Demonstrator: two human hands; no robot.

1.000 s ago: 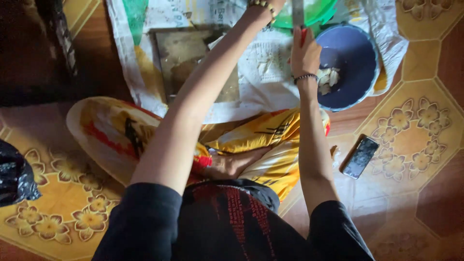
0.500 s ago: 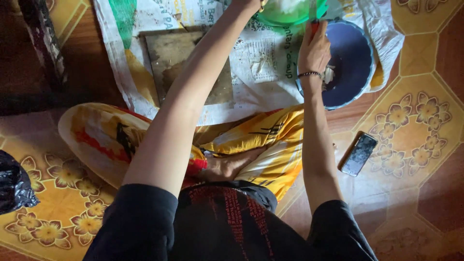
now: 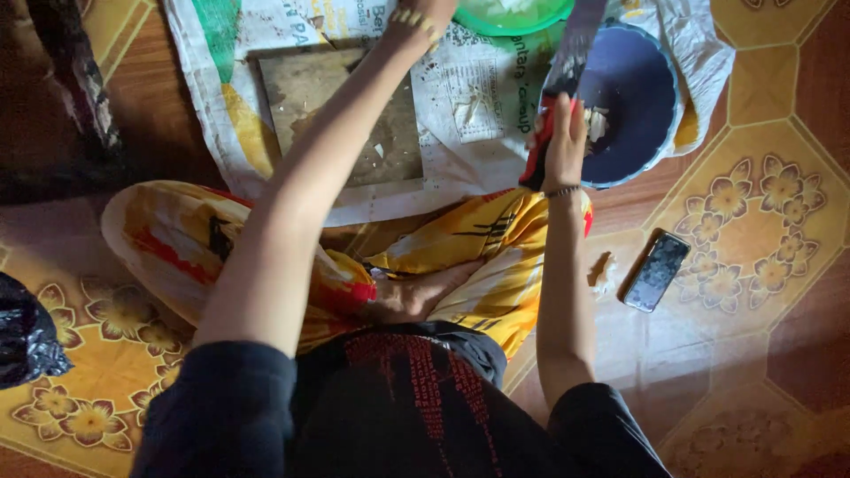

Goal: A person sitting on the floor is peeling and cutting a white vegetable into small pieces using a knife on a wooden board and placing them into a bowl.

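- Patterned floor tiles point(image 3: 753, 221) in yellow and brown carry everything — the person sits cross-legged on them in yellow printed trousers, with a sheet of newspaper point(image 3: 460, 97) spread ahead at twelve o'clock.
- On the paper lie a worn wooden cutting board point(image 3: 310, 88), a blue bowl point(image 3: 637, 97) at about one o'clock and a green bowl point(image 3: 509, 13) cut by the top edge.
- The right hand point(image 3: 562, 142) is wrapped around the red handle of a knife point(image 3: 571, 53), its blade rising toward twelve o'clock across the blue bowl's near rim.
- The left hand point(image 3: 434, 9) reaches to the green bowl; only the wrist with a bead bracelet shows, so I cannot tell whether its fingers are spread or gripping.
- The two hands are near each other, the blade at roughly three o'clock from the left wrist.
- Risk, as I judge it: the raised blade could nick the left forearm should the arms cross.
- A dark phone point(image 3: 655, 270) lies on the tiles at three o'clock beside a pale scrap — scraps or liquid could land on it.
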